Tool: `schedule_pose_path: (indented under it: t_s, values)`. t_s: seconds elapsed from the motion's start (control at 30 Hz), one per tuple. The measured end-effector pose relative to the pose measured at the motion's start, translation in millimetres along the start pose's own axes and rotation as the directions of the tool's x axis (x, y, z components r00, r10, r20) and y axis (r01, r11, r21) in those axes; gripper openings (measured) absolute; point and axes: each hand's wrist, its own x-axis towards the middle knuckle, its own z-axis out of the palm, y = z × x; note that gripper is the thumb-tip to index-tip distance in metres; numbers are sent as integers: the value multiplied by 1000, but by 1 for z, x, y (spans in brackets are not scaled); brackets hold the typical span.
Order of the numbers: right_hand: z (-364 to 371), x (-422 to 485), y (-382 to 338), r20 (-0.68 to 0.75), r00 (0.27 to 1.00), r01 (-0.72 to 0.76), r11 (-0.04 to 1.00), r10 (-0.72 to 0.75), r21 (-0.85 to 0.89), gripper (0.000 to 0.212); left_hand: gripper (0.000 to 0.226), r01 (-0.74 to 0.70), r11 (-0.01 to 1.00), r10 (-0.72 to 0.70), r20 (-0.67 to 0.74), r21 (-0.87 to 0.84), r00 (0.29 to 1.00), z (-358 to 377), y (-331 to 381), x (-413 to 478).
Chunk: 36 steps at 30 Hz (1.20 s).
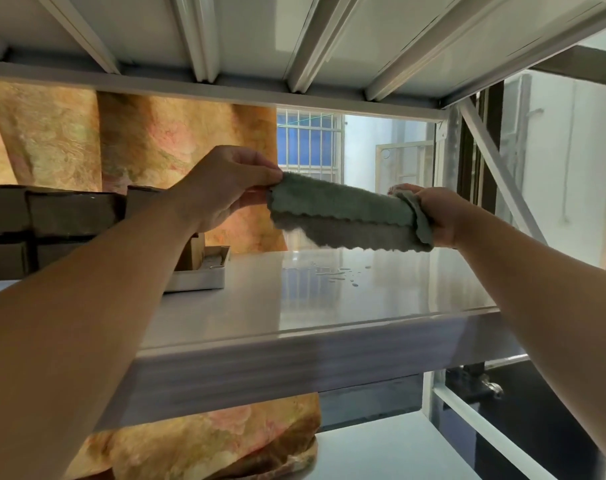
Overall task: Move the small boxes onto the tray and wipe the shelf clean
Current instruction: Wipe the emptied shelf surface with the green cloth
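A folded grey-green cloth [346,216] hangs stretched between my two hands above the white shelf [329,299]. My left hand [225,185] pinches its left corner and my right hand [436,213] grips its right end. Water drops [339,273] lie on the shelf below the cloth. A white tray [199,280] stands on the shelf to the left, partly behind my left forearm, with a small cardboard box [194,251] in it. Several brown boxes [73,213] are stacked further left.
The underside of the upper shelf [294,39] with its metal ribs is close overhead. A diagonal brace [495,171] and upright post close the right side. An orange patterned curtain [149,140] hangs behind. A lower shelf [398,452] shows below.
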Motion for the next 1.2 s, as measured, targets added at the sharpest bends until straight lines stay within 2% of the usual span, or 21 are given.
schedule_pose_path:
  t_s: [0.07, 0.13, 0.2, 0.27, 0.33, 0.4, 0.47, 0.5, 0.57, 0.63, 0.67, 0.73, 0.8, 0.83, 0.87, 0.93, 1.0, 1.07, 1.1, 1.13, 1.2]
  values:
    - [-11, 0, 4, 69, 996, -44, 995, 50, -86, 34, 15, 68, 990, -79, 85, 126, 993, -4, -4, 1]
    - [-20, 1, 10, 63, 988, -130, 973, 144, -189, 29, 20, 103, 919, -172, 152, 380, 973, -4, -12, 2]
    - [-25, 2, 16, 64, 964, -230, 933, 257, -277, 23, 31, 56, 739, -218, 159, 671, 963, -3, -19, 4]
    - [-27, 5, 18, 61, 950, -260, 888, 305, -379, 43, 32, -2, 577, -200, 144, 816, 969, 2, -24, 4]
    - [-23, 9, 17, 48, 965, -199, 834, 259, -514, 43, 25, -3, 555, -174, 120, 832, 978, 5, -27, 3]
    - [-16, 13, 17, 50, 990, -79, 811, 132, -580, 21, 14, -6, 554, -138, 99, 833, 986, 6, -29, 4]
    - [-9, 14, 17, 56, 998, 28, 803, 7, -595, 27, 7, -32, 555, -64, 81, 832, 995, 7, -30, 7]
    - [-6, 14, 16, 61, 997, 72, 804, -45, -590, 34, 8, -35, 591, -18, 57, 806, 998, 6, -30, 9]
    - [-1, 14, 13, 54, 987, 158, 829, -154, -536, 40, 23, -7, 758, 33, -28, 652, 999, 5, -27, 13]
    - [2, 14, 8, 16, 968, 234, 871, -252, -432, 42, 46, 52, 947, -34, -61, 317, 998, 1, -21, 14]
    - [3, 13, 5, 10, 960, 264, 897, -279, -356, 42, 53, 99, 987, -96, -27, 125, 995, -2, -17, 11]
    - [-1, 12, 0, 93, 959, 274, 959, -267, -71, 38, 55, 154, 973, -137, 108, -173, 985, -8, -8, 5]
    - [-6, 10, -2, 271, 936, 169, 963, -223, 210, 27, 50, 112, 940, -46, 207, -322, 977, -14, -1, 0]
    - [-8, 7, -3, 347, 921, 107, 970, -179, 218, 23, 48, 93, 930, -9, 231, -356, 973, -16, 2, -1]
    - [-12, 7, -2, 397, 910, 70, 988, -121, 141, 22, 45, 100, 931, -12, 243, -350, 970, -16, 3, -1]
    - [-16, 11, 4, 394, 918, 28, 982, 48, -185, 28, 40, 176, 970, -135, 234, -166, 963, -15, -2, 2]
    - [-16, 16, 13, 231, 959, -6, 824, 165, -567, 39, 35, 222, 943, -285, 254, 249, 924, -11, -15, 4]
    - [-13, 22, 22, 66, 996, 16, 620, 59, -785, 37, 29, 96, 720, -376, 271, 687, 886, -5, -28, 6]
    - [-11, 26, 24, 26, 999, 43, 561, -38, -826, 35, 25, 6, 586, -389, 274, 810, 880, -2, -33, 6]
    - [-8, 26, 25, 20, 991, 87, 529, -130, -845, 34, 21, -50, 499, -379, 270, 865, 885, 3, -35, 5]
    - [-1, 28, 22, 53, 965, 175, 484, -256, -858, 34, 17, -65, 484, -331, 252, 873, 909, 7, -36, 6]
